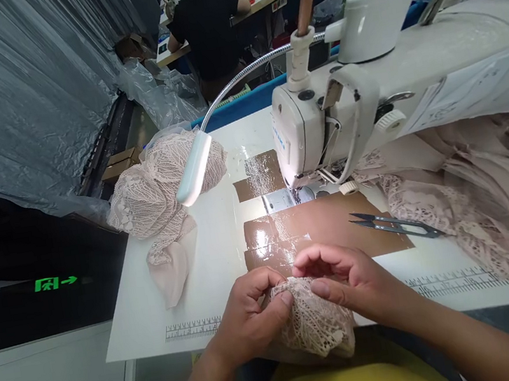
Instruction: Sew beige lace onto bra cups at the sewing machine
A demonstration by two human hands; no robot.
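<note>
A piece of pale pink lace fabric [318,322] hangs over the front edge of the sewing table, bunched between my hands. My left hand [254,309] pinches its upper left edge between thumb and fingers. On the other side my right hand [350,278] is curved around the lace's upper right, thumb and fingers apart, the thumb at the cloth. The sewing machine [303,131] stands just beyond, its needle area lit and no cloth visible under the foot. Black thread snips [395,223] lie to the right of my right hand.
More lace lies heaped at the left [153,193] and right [469,201] of the table. A lamp [195,167] on a bent metal neck hangs over the left side. Brown tape [318,225] covers part of the tabletop. A person in black [214,29] sits at another table beyond.
</note>
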